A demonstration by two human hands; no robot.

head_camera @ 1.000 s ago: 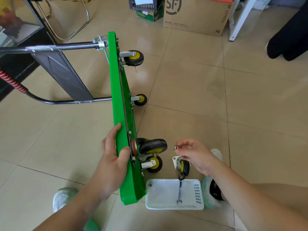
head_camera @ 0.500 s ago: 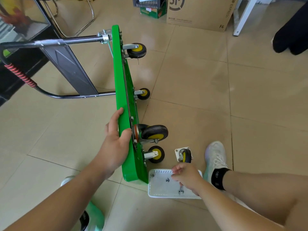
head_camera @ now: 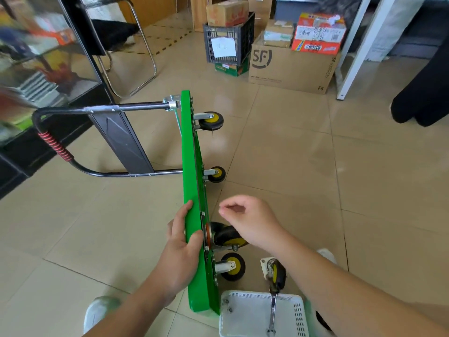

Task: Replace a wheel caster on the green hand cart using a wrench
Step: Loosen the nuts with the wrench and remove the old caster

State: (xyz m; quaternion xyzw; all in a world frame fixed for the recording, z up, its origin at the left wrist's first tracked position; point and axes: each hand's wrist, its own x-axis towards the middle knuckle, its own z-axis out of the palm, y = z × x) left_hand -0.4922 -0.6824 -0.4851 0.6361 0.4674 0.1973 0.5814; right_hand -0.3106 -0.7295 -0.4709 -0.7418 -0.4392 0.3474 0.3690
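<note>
White basket point(head_camera: 245, 317) sitting just right of the green cart's point(head_camera: 192, 190) near corner. Wrench point(head_camera: 273, 312) lying in it, far end poking over the rim at the loose caster point(head_camera: 275, 273) on the floor. Cart standing on its side, wheels facing right. Left hand point(head_camera: 181, 244) gripping its upper edge. Right hand point(head_camera: 250, 220) hovering right of the cart's underside, fingers curled, thumb and forefinger tips together; can't tell if pinching anything. Handle point(head_camera: 102, 109) sticking out left at the cart's far end.

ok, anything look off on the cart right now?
The green cart stands on edge, gripped by the left hand. The big caster beside that hand looks larger than its neighbour and sits askew. A loose caster lies on the floor by the white tray; the wrench rests across the tray's rim.
</note>
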